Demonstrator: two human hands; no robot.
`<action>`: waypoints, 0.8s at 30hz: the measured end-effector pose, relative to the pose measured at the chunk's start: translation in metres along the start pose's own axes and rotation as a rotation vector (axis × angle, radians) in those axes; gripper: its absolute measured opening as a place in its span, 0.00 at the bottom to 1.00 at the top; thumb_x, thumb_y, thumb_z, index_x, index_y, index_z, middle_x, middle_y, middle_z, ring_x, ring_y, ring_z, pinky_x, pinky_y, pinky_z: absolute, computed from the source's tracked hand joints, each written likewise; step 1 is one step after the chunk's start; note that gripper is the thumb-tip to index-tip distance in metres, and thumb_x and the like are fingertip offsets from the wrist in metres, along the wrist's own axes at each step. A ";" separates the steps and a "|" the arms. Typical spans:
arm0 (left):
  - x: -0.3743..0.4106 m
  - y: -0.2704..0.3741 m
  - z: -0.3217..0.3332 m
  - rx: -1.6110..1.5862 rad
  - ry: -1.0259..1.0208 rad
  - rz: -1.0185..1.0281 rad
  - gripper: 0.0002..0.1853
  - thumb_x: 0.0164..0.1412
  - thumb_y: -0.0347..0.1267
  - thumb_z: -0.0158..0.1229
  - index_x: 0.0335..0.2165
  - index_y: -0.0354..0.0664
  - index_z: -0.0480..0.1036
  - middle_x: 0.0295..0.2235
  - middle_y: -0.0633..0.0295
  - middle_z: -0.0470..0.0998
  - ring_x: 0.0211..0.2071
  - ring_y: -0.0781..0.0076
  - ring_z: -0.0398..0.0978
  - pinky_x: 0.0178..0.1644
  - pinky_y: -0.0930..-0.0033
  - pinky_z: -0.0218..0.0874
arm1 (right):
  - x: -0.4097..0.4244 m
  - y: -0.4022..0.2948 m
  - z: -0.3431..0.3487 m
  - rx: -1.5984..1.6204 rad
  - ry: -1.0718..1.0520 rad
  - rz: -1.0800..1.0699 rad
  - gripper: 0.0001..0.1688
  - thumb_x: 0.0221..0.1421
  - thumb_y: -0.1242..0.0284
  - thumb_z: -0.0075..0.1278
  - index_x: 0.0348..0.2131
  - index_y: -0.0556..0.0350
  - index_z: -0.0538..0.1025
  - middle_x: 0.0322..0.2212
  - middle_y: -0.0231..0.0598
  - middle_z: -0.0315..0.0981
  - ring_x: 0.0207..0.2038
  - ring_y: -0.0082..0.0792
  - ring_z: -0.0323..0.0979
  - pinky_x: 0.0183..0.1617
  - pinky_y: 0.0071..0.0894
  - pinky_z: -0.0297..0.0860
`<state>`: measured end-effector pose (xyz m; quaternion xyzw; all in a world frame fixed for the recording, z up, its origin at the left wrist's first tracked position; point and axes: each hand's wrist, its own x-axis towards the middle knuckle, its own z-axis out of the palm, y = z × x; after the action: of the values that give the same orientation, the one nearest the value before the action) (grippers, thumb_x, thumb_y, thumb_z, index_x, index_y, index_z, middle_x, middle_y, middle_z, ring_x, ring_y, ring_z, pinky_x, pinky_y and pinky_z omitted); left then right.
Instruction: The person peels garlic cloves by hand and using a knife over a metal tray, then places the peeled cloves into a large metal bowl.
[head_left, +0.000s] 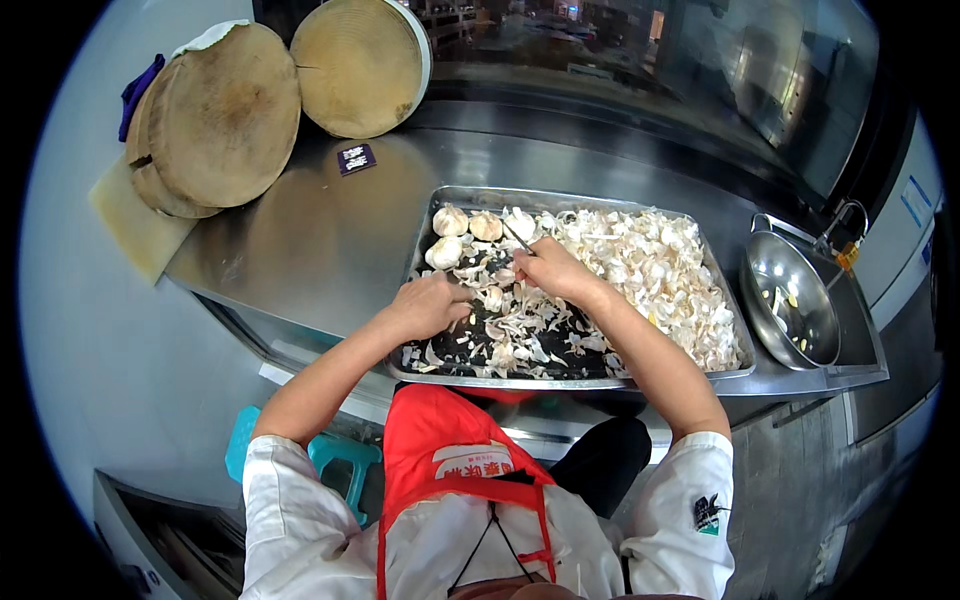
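A large metal tray (570, 384) lies before me, its right half heaped with loose garlic skins (637, 262). Whole garlic bulbs (444, 253) sit together in its far left corner. My right hand (556, 271), above the tray's middle, is closed around a small, thin knife (517, 238) whose dark blade points away and to the left. My left hand (429, 306) is over the tray's left side, with blurred fingertips among scattered skins. Whether it pinches anything is hard to see. A pale garlic piece (493, 298) lies between the two hands.
Right of the tray, a steel bowl (791, 300) holding a few peeled cloves leans tilted at a sink (859, 322). Round wooden chopping blocks (225, 112) stand at the back left, near a small dark packet (356, 159). A teal stool (345, 457) is below the counter.
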<state>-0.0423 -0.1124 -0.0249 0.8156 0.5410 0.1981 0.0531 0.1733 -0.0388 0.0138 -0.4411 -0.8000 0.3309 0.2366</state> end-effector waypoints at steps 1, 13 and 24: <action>0.003 0.003 -0.005 0.014 0.046 0.002 0.14 0.54 0.33 0.54 0.41 0.47 0.75 0.30 0.50 0.73 0.34 0.50 0.72 0.38 0.57 0.64 | 0.000 -0.004 -0.001 0.080 -0.031 0.071 0.20 0.55 0.64 0.43 0.22 0.64 0.74 0.16 0.37 0.68 0.18 0.26 0.64 0.20 0.27 0.60; 0.050 0.017 -0.001 -0.602 0.449 0.201 0.13 0.60 0.29 0.52 0.43 0.38 0.73 0.27 0.59 0.75 0.31 0.74 0.71 0.38 0.73 0.63 | 0.014 -0.022 0.012 0.941 -0.242 0.279 0.12 0.59 0.70 0.36 0.25 0.58 0.65 0.16 0.28 0.57 0.13 0.17 0.49 0.13 0.19 0.44; 0.058 0.000 0.004 -0.562 0.244 -0.010 0.13 0.57 0.26 0.53 0.43 0.42 0.72 0.24 0.62 0.71 0.25 0.76 0.68 0.32 0.72 0.62 | 0.022 -0.009 0.026 0.964 -0.143 0.288 0.21 0.62 0.61 0.38 0.25 0.62 0.68 0.15 0.29 0.57 0.11 0.18 0.50 0.12 0.20 0.46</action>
<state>-0.0218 -0.0598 -0.0130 0.7366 0.4712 0.4363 0.2122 0.1403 -0.0316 0.0047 -0.3639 -0.5017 0.7211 0.3097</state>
